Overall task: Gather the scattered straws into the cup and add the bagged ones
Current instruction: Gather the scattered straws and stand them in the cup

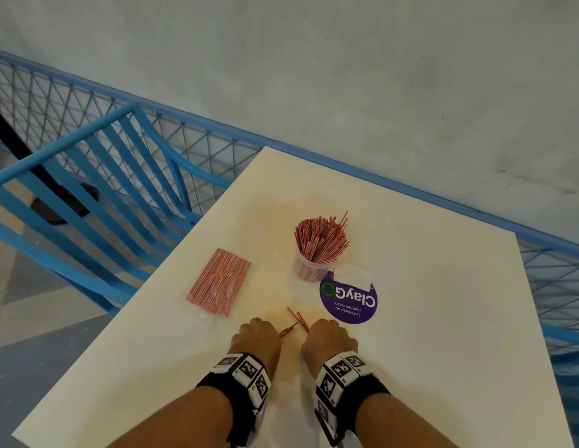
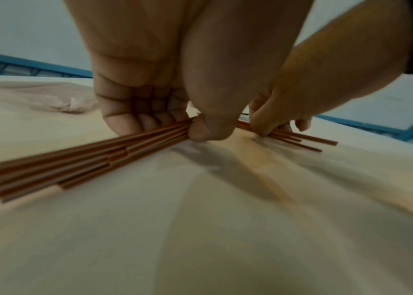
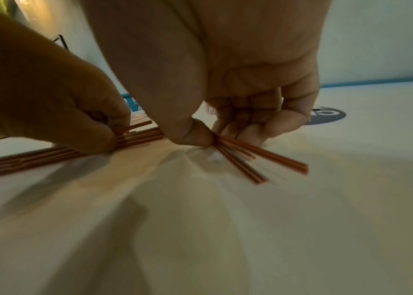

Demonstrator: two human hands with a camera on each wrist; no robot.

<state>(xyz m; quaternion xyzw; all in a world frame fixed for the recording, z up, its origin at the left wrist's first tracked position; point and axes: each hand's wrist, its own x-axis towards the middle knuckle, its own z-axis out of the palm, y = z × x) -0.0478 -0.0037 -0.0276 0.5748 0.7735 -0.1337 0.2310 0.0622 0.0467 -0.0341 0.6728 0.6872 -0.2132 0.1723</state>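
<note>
A clear plastic cup (image 1: 309, 270) stuffed with red-striped straws stands mid-table. A clear bag of the same straws (image 1: 219, 282) lies flat to its left. Near the front, my left hand (image 1: 259, 334) pinches a small bundle of loose straws (image 2: 86, 159) between thumb and curled fingers, low on the table. Close beside it, my right hand (image 1: 328, 336) pinches another few loose straws (image 3: 251, 157) the same way, their ends fanning out. Short straw tips (image 1: 297, 318) poke out between the two hands in the head view.
A round purple ClayGo sticker (image 1: 348, 300) lies on the white table (image 1: 427, 318) right of the cup, with a white paper patch on it. A blue slatted chair (image 1: 97, 189) and a blue mesh railing (image 1: 556, 286) border the table's left and far sides.
</note>
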